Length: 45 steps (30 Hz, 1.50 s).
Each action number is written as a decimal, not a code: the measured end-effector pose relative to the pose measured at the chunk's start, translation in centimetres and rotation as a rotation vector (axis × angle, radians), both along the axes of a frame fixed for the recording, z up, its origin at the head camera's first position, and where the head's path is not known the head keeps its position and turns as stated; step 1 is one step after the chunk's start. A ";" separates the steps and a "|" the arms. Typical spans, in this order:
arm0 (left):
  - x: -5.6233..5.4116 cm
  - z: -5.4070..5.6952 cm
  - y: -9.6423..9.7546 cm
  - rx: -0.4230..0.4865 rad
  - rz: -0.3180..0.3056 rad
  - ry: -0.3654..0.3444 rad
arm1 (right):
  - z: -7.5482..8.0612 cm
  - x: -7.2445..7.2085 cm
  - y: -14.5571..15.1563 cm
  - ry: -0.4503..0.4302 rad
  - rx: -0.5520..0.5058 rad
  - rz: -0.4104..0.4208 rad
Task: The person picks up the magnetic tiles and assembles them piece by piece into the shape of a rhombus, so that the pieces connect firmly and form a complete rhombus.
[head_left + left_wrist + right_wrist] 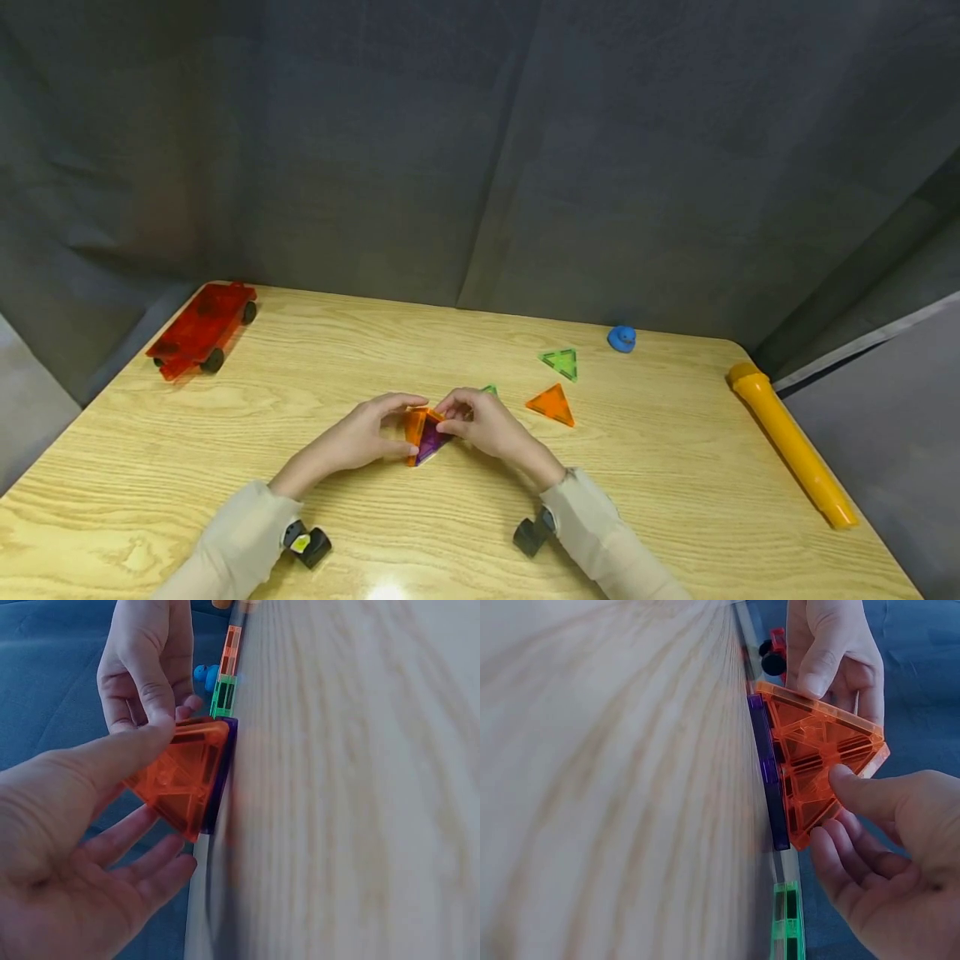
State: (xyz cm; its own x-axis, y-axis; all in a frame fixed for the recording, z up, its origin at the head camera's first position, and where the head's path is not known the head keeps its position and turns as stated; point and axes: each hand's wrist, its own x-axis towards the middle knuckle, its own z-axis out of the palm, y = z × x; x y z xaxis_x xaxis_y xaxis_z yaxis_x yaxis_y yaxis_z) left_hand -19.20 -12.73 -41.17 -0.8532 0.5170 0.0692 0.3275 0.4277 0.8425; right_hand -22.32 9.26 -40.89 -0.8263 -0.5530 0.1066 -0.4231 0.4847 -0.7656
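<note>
In the head view, a purple triangular magnetic tile [431, 442] lies at the table's middle, and orange triangular magnetic tiles [413, 427] stand leaning inward on its edges. My left hand [366, 433] holds the left orange tile, thumb against its near corner and fingers on the far side. With thumb and fingertips, my right hand [486, 423] pinches another orange tile [810, 802] on the right side. The right wrist view shows the purple tile [771, 780] flat beneath them. A green triangular tile [490, 390] is mostly hidden behind my right hand.
Right of my hands lie a loose orange triangular tile [553, 406] and a green one [564, 363]. A small blue toy [622, 338] sits near the back edge. A red wheeled car base [206, 323] stands back left; a long yellow tube [795, 446] lies along the right edge.
</note>
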 end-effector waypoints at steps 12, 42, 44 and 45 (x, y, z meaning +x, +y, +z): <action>-0.3 -0.2 -0.2 -0.059 0.051 0.059 | 0.0 0.2 0.0 -0.069 -0.051 -0.001; -1.0 -0.4 -1.5 -0.081 0.203 0.060 | 0.6 0.1 3.8 0.006 0.059 -0.067; -1.1 -0.4 -1.7 -0.078 0.208 0.066 | 0.7 0.2 4.0 0.024 0.082 -0.074; -1.2 -0.4 -1.8 -0.077 0.210 0.067 | 0.7 0.2 4.2 0.026 0.095 -0.077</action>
State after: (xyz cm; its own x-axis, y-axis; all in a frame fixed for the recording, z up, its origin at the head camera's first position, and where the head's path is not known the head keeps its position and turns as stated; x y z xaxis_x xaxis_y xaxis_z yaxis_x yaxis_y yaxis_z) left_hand -20.37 -14.50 -41.56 -0.9373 0.3347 0.0966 0.2789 0.5548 0.7839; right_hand -22.14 13.42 -40.17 -0.8646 -0.4963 0.0785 -0.4006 0.5865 -0.7039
